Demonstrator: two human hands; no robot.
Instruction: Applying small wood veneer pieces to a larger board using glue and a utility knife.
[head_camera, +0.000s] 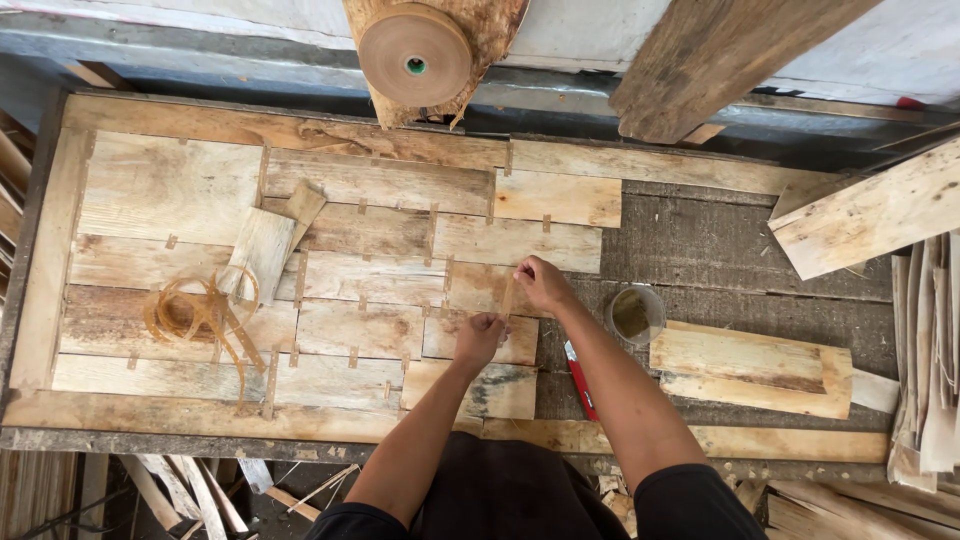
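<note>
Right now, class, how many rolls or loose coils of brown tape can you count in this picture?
2. One full tape roll hangs at the top centre, above the bench. One loose tape coil lies on the veneer sheets at the left. Others may be hidden.

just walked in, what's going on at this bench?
A person is holding a short strip of brown paper tape between the left hand and right hand, over a patchwork of thin pale wood veneer sheets on the workbench. Small tape tabs already bridge many seams. A loose tape coil, a red-handled knife and a small round cup lie nearby.
</note>
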